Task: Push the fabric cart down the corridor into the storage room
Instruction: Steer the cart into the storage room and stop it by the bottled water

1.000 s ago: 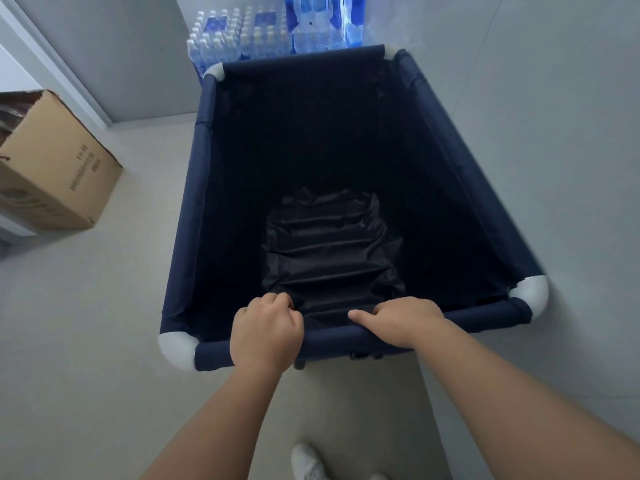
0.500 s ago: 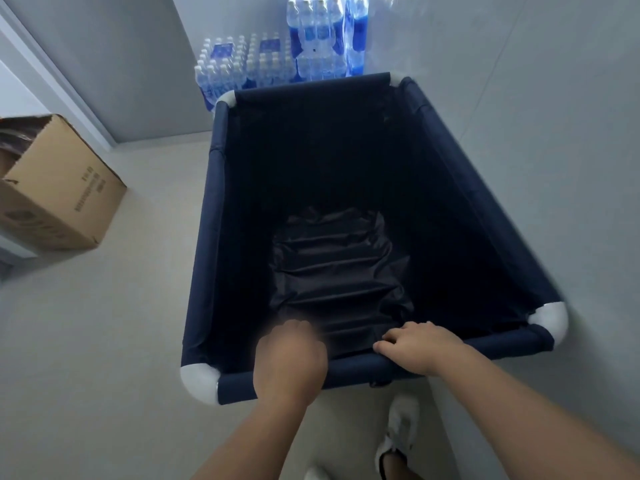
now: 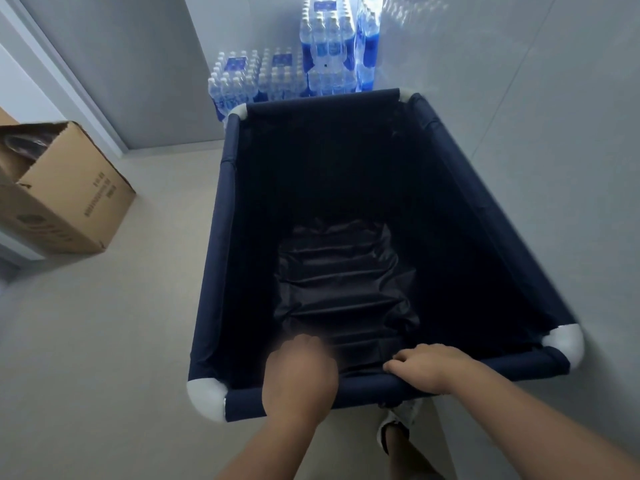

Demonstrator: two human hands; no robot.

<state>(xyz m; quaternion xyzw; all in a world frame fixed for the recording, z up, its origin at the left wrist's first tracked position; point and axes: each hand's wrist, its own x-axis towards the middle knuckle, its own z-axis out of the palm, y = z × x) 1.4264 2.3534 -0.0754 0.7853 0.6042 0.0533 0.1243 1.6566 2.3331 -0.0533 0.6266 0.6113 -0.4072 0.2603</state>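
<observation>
Standing here, I see the fabric cart [image 3: 346, 216] filling the middle of the floor, its far end at twelve o'clock almost touching the stacked packs of water bottles [image 3: 294, 74], its right side running close along the grey wall [image 3: 554, 168]. It looks parked at the room's far end, so I judge the push all but finished. The person stands at six o'clock and holds the near rail [image 3: 363, 386]. The left hand [image 3: 299, 379] is wrapped over the rail with fingers curled shut around it, though it is blurred. The right hand [image 3: 429, 367] lies over the rail at about five o'clock, fingers together and hooked over the inner edge; a grip on both sides of centre probably keeps the cart from swinging. Inside lies only crumpled dark lining [image 3: 346, 289]. A cardboard box [image 3: 59, 192] sits open at nine o'clock, well apart from the cart, so it poses no obstacle. One white shoe [image 3: 398, 417] shows under the rail
</observation>
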